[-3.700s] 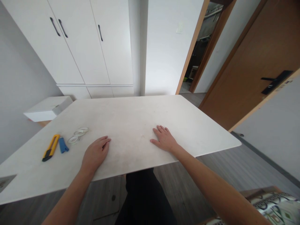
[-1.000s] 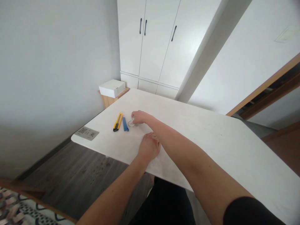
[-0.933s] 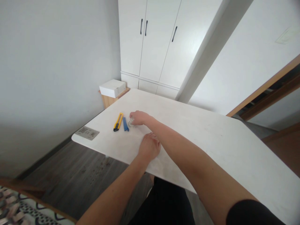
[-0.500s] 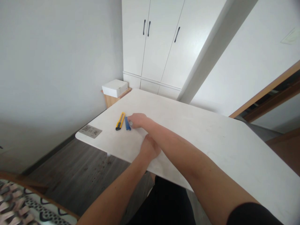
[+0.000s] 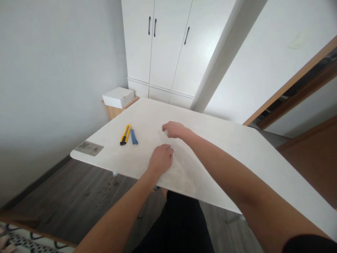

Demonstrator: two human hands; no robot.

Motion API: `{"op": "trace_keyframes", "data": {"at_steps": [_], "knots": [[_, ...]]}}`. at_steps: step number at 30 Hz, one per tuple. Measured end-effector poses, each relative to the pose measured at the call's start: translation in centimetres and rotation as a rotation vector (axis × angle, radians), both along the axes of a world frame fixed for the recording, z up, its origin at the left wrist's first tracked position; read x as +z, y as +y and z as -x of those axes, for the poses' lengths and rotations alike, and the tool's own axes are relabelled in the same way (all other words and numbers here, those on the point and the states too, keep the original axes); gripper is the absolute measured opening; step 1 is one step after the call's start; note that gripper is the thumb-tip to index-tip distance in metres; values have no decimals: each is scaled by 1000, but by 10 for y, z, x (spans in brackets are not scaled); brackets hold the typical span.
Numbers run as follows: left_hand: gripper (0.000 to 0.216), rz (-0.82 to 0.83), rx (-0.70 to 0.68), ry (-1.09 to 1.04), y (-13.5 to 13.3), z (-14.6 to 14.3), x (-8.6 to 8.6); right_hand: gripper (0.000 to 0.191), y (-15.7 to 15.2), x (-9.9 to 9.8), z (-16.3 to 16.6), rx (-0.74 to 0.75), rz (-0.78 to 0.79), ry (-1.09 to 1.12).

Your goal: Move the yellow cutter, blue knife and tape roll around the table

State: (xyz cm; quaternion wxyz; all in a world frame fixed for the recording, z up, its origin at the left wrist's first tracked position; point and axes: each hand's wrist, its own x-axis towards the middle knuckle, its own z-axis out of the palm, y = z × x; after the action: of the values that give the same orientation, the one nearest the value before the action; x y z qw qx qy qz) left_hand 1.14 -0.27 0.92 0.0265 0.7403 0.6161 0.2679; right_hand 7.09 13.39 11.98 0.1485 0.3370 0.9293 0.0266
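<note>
Left of left hand (image 5: 161, 159), illegible label (image 5: 88, 148).

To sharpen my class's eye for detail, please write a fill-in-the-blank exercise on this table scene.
1. The utility knife is black and ____.
2. The small object beside the knife is ____.
3. The hand holding a small pale item is the person's ____ one.
4. The wardrobe shows ____ dark handles.

Missing words: yellow; blue; right; three.
</note>
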Motion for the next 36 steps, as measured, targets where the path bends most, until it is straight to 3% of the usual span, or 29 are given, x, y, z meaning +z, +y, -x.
{"op": "trace_keyframes", "data": {"at_steps": [5, 8, 13, 16, 20, 26, 31, 36], "knots": [[27, 13, 7, 16, 1, 0, 0, 50, -13, 7, -131, -295, 52, -168], [29, -8, 14, 44, 2, 1, -3, 49, -37, 0, -167, -321, 102, -173], [32, -51, -11, 54, 4, 3, -5, 52, -54, -15, -167, -269, 119, -116], [34, -61, -14, 56, 3, 3, -4, 74, -54, -13, -169, -324, 149, -98], [35, -52, -4, 54, 1, 3, -2, 98, -53, -1, -199, -455, 171, -111], [35, -45, 4, 71, 2, 3, -3, 90, -55, 4, -253, -607, 221, -155], [36, -57, 7, 67, 2, 4, -5, 69, -54, 3, -248, -429, 167, 22], [36, -62, 1, 69, 1, 3, -3, 71, -52, 3, -210, -121, 207, 126]]}}
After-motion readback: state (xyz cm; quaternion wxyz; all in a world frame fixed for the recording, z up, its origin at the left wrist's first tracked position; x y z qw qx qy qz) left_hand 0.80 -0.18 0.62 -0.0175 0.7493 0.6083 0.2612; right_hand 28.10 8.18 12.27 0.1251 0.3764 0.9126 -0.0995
